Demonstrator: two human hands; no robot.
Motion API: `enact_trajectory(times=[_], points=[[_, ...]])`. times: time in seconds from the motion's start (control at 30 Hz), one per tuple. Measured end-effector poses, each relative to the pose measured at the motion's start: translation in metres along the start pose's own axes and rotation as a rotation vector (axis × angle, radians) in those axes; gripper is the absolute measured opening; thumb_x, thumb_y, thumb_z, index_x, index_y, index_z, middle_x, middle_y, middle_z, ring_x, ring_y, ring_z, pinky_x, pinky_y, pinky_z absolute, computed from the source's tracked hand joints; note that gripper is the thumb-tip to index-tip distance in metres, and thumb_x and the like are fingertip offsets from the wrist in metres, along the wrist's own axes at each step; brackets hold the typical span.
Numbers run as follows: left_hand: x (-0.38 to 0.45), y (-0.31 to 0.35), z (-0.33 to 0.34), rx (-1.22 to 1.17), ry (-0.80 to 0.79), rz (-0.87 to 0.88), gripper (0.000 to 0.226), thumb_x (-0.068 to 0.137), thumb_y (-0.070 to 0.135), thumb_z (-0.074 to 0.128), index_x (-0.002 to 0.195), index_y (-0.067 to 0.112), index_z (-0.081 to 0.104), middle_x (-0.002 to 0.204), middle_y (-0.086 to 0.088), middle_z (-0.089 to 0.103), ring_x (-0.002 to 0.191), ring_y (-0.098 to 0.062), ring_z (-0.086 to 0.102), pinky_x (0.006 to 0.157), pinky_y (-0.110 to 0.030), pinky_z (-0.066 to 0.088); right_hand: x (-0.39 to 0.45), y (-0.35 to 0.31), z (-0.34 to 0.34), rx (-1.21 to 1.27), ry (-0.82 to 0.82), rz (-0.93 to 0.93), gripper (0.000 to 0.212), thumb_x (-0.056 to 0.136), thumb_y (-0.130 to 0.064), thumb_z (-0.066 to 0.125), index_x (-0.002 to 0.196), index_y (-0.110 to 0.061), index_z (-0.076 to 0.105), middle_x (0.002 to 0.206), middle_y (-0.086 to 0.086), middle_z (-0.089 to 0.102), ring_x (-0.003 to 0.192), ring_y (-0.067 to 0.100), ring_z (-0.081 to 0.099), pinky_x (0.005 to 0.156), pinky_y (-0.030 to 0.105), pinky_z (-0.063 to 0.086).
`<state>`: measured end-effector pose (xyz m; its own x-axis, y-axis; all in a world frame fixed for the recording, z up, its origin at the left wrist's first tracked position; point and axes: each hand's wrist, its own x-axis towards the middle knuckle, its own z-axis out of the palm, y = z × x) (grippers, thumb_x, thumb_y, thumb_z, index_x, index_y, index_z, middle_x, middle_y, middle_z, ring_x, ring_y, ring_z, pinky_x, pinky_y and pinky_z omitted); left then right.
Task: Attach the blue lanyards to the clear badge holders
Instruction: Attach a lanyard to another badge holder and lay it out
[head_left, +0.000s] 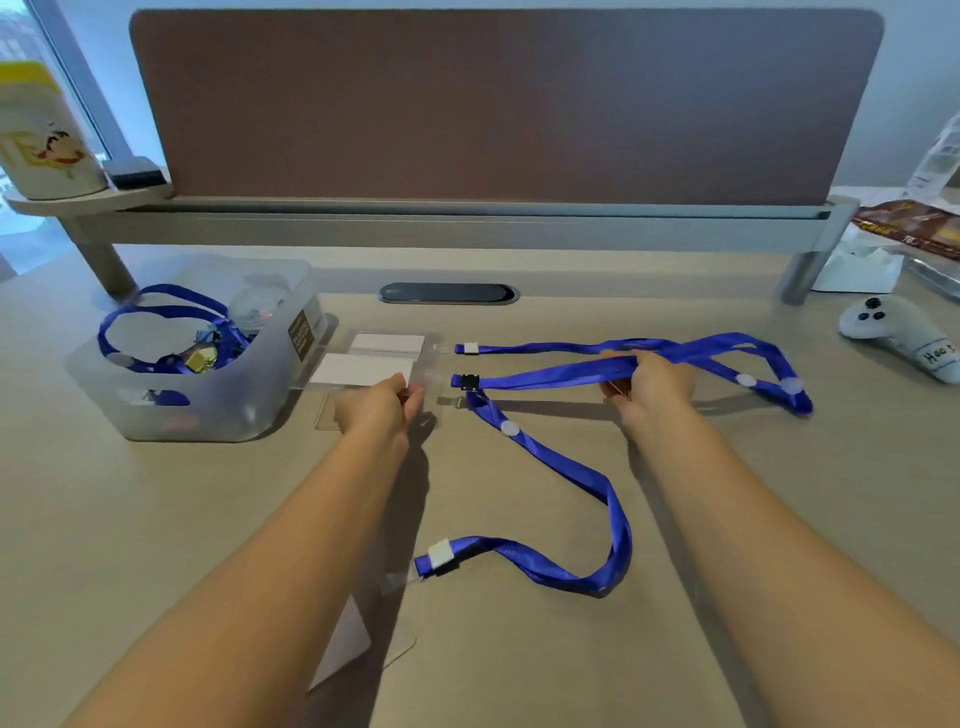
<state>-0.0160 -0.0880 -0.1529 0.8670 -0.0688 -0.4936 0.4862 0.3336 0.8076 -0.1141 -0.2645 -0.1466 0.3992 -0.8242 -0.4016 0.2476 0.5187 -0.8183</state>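
Two clear badge holders with white cards lie side by side mid-desk, the far one (388, 343) and the near one (361, 370). My left hand (376, 410) pinches the right end of the near holder. My right hand (652, 387) grips the blue strap (550, 375) of a lanyard whose black clip (469, 382) sits just right of that holder. Another blue lanyard (550, 347) lies behind it. A third blue lanyard (582, 519) snakes toward me, its white-banded end (439, 555) joined to a clear holder (347, 647) under my left forearm.
A translucent bin (249, 400) at the left holds more blue lanyards (171, 322). A brown divider panel (504, 104) and a grey shelf (467, 223) run along the back. A white controller (898, 332) lies at the right. A cable grommet (447, 293) sits mid-desk.
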Motion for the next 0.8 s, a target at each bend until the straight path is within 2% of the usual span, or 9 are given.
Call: enact_trajectory(times=[0.07, 0.17, 0.27, 0.33, 0.4, 0.47, 0.53, 0.7, 0.8], points=[[0.010, 0.003, -0.010, -0.045, 0.010, -0.011, 0.032, 0.089, 0.000, 0.054, 0.119, -0.007, 0.050, 0.112, -0.018, 0.062, 0.070, -0.017, 0.060, 0.058, -0.023, 0.058, 0.006, 0.016, 0.003, -0.029, -0.002, 0.085, 0.027, 0.091, 0.003, 0.035, 0.107, -0.005, 0.054, 0.091, 0.013, 0.060, 0.068, 0.020, 0.058, 0.068, 0.035, 0.051], [0.015, 0.005, -0.015, -0.087, 0.030, -0.023, 0.035, 0.091, 0.004, 0.052, 0.124, -0.004, 0.046, 0.118, -0.020, 0.057, 0.102, -0.028, 0.062, 0.077, -0.025, 0.056, 0.013, 0.024, 0.006, -0.150, 0.009, 0.146, 0.040, 0.093, 0.000, 0.036, 0.132, -0.004, 0.039, 0.110, 0.017, 0.061, 0.097, 0.027, 0.063, 0.077, 0.035, 0.050], [0.017, 0.008, -0.014, -0.094, -0.052, -0.038, 0.038, 0.093, 0.008, 0.048, 0.130, -0.001, 0.041, 0.116, -0.020, 0.055, 0.113, -0.030, 0.059, 0.068, -0.025, 0.056, 0.009, 0.023, 0.011, -0.290, -0.091, 0.179, 0.026, 0.093, -0.002, 0.037, 0.118, 0.000, 0.045, 0.082, 0.012, 0.055, 0.098, 0.024, 0.062, 0.091, 0.033, 0.051], [0.022, 0.008, -0.017, -0.046, -0.086, -0.057, 0.038, 0.094, 0.007, 0.046, 0.131, -0.001, 0.040, 0.121, -0.021, 0.056, 0.096, -0.025, 0.064, 0.077, -0.030, 0.052, 0.005, 0.022, 0.014, -0.342, -0.134, 0.170, 0.030, 0.093, -0.001, 0.039, 0.122, 0.001, 0.045, 0.076, 0.009, 0.051, 0.101, 0.023, 0.062, 0.098, 0.033, 0.047], [0.028, 0.006, -0.022, -0.005, -0.103, -0.074, 0.036, 0.093, 0.004, 0.045, 0.129, -0.003, 0.041, 0.099, -0.019, 0.059, 0.070, -0.018, 0.057, 0.084, -0.032, 0.049, 0.003, 0.022, 0.014, -0.374, -0.164, 0.144, 0.040, 0.091, 0.000, 0.040, 0.131, 0.001, 0.041, 0.073, 0.008, 0.050, 0.110, 0.024, 0.060, 0.091, 0.033, 0.048], [0.029, 0.006, -0.026, 0.038, -0.136, -0.080, 0.034, 0.094, 0.003, 0.045, 0.127, -0.003, 0.042, 0.077, -0.013, 0.052, 0.063, -0.016, 0.051, 0.087, -0.032, 0.047, -0.002, 0.022, 0.015, -0.511, -0.165, 0.103, 0.040, 0.090, -0.001, 0.043, 0.129, 0.000, 0.043, 0.069, 0.007, 0.049, 0.088, 0.018, 0.063, 0.073, 0.028, 0.050], [0.026, 0.010, -0.031, 0.106, -0.167, -0.067, 0.036, 0.094, 0.003, 0.044, 0.129, -0.002, 0.040, 0.082, -0.011, 0.054, 0.072, -0.018, 0.055, 0.085, -0.032, 0.047, -0.006, 0.022, 0.013, -0.731, -0.142, 0.039, 0.034, 0.089, -0.006, 0.049, 0.122, 0.001, 0.048, 0.071, 0.008, 0.050, 0.067, 0.014, 0.053, 0.063, 0.025, 0.049], [0.012, 0.018, -0.042, 0.454, -0.203, -0.023, 0.041, 0.091, 0.012, 0.051, 0.130, 0.003, 0.041, 0.084, -0.009, 0.047, 0.084, -0.022, 0.051, 0.075, -0.029, 0.047, -0.031, 0.024, 0.004, -1.238, -0.251, -0.094, 0.020, 0.086, -0.025, 0.059, 0.088, -0.008, 0.048, 0.071, 0.005, 0.047, 0.067, 0.016, 0.048, 0.075, 0.034, 0.048], [-0.002, 0.017, -0.055, 0.743, -0.190, 0.104, 0.041, 0.089, 0.019, 0.055, 0.124, 0.000, 0.045, 0.085, -0.011, 0.051, 0.087, -0.024, 0.052, 0.084, -0.034, 0.049, -0.051, 0.031, 0.001, -1.539, -0.392, -0.175, 0.036, 0.083, -0.031, 0.061, 0.100, 0.001, 0.060, 0.092, 0.014, 0.063, 0.079, 0.020, 0.056, 0.078, 0.033, 0.048]])
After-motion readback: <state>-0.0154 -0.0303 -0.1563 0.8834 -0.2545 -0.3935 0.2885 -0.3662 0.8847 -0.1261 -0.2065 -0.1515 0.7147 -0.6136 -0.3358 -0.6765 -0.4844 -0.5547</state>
